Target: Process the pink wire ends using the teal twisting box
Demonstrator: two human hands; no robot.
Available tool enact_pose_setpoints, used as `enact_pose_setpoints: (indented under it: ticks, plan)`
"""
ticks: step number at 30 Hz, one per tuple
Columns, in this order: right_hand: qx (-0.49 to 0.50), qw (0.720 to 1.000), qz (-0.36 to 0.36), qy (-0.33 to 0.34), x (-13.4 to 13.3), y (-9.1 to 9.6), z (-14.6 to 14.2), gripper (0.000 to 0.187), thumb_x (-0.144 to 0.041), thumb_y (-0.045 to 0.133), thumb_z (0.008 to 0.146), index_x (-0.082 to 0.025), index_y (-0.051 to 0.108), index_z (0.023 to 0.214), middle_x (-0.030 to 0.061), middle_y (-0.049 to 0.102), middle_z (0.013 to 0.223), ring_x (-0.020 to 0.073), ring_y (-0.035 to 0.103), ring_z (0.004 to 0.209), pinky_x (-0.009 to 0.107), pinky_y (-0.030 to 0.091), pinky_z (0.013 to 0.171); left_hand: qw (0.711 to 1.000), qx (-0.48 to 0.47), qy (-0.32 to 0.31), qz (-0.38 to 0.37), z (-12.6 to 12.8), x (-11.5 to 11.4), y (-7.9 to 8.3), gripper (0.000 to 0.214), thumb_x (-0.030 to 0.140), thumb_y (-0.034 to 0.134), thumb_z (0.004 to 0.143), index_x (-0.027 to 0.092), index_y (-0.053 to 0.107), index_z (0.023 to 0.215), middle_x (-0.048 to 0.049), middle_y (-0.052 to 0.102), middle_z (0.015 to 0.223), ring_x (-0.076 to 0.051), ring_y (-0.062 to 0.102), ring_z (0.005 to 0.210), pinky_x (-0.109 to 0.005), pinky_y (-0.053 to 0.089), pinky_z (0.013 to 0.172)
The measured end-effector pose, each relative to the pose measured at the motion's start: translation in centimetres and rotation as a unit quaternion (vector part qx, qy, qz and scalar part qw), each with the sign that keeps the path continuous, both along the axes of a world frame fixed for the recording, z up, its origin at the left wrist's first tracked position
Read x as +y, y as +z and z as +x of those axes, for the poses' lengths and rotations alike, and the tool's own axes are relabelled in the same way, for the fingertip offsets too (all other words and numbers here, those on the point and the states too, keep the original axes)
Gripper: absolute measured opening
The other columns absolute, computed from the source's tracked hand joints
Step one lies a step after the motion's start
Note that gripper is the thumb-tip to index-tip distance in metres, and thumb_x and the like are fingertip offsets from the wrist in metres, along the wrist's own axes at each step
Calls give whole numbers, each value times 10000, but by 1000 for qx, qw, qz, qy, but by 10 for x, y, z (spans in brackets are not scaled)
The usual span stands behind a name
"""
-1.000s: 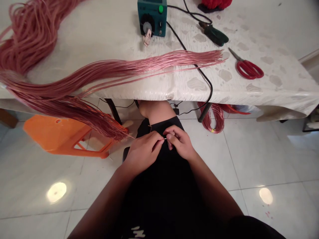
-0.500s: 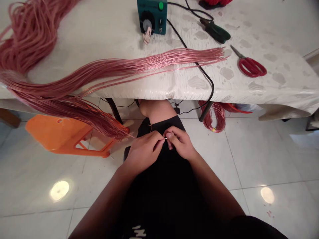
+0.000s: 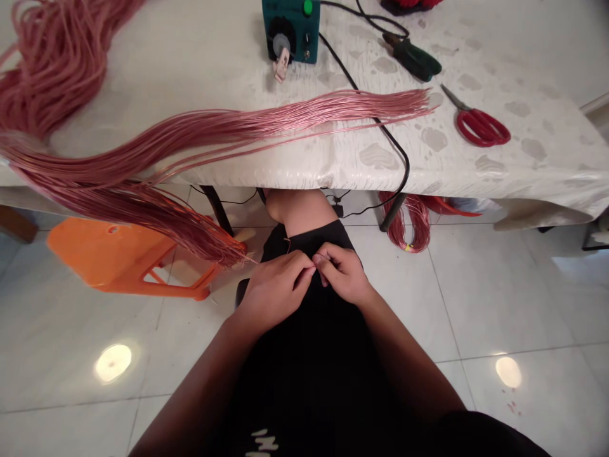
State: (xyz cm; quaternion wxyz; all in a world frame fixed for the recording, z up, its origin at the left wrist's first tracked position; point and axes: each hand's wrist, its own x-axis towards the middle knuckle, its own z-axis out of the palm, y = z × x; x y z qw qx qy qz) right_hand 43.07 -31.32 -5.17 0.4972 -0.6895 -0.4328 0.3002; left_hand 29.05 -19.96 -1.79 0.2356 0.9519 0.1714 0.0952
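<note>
Both of my hands meet above my lap. My left hand (image 3: 280, 285) is pinched, with a thin pink cord (image 3: 251, 259) running into it from the bundle's hanging end. My right hand (image 3: 343, 273) is also closed, thumb against curled fingers, its tips touching the left fingertips. The bit of cord between the tips is mostly hidden. A small loose end (image 3: 288, 243) sticks up behind my left hand. The large bundle of pink cords (image 3: 228, 127) lies along the table edge, one part draping over the front towards my left hand.
On the patterned tablecloth (image 3: 537, 171) are a green motor box (image 3: 297, 38) with a clip, green-handled pliers (image 3: 419, 60) and red scissors (image 3: 483, 127). A black cable (image 3: 404, 158) hangs over the edge. Below are an orange stool (image 3: 109, 257) and a coil of pink cord (image 3: 412, 222).
My right fingertips have drawn closer to the left ones. The short pale piece seen between them before is now covered. The table things stay put.
</note>
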Motion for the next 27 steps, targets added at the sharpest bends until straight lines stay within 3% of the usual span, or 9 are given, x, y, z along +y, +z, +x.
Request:
enact_pose_setpoints:
  ticks: [10, 16, 24, 27]
  plan:
    - [84, 995, 29, -45, -2, -8, -3, 357, -480, 487, 1024, -230, 514, 771, -57, 530, 545, 112, 513, 507, 262, 417, 565, 1000, 10, 6, -4, 1, 3, -2, 162, 249, 515, 992, 223, 629, 881, 0, 713, 842, -171, 666, 766, -287, 400, 638]
    - [66, 998, 11, 12, -3, -3, 1, 233, -337, 547, 978, -220, 554, 776, -56, 539, 560, 109, 502, 517, 251, 394, 549, 1000, 6, 12, -4, 0, 2, -2, 142, 226, 528, 980, 222, 627, 879, 0, 709, 836, -165, 665, 758, -286, 392, 635]
    - [128, 990, 50, -31, -4, -9, 2, 222, -356, 532, 988, -224, 550, 810, -63, 539, 546, 112, 521, 491, 257, 415, 543, 1000, 4, 17, -8, 0, 2, -2, 144, 229, 544, 980, 218, 621, 859, 7, 700, 818, -165, 659, 762, -283, 378, 635]
    - [120, 992, 37, -3, -3, -6, 2, 172, -337, 540, 972, -218, 587, 856, -62, 543, 566, 109, 526, 502, 254, 415, 543, 1000, 2, 16, -9, 0, 3, -3, 131, 224, 545, 979, 215, 627, 878, 8, 708, 837, -166, 662, 768, -285, 384, 643]
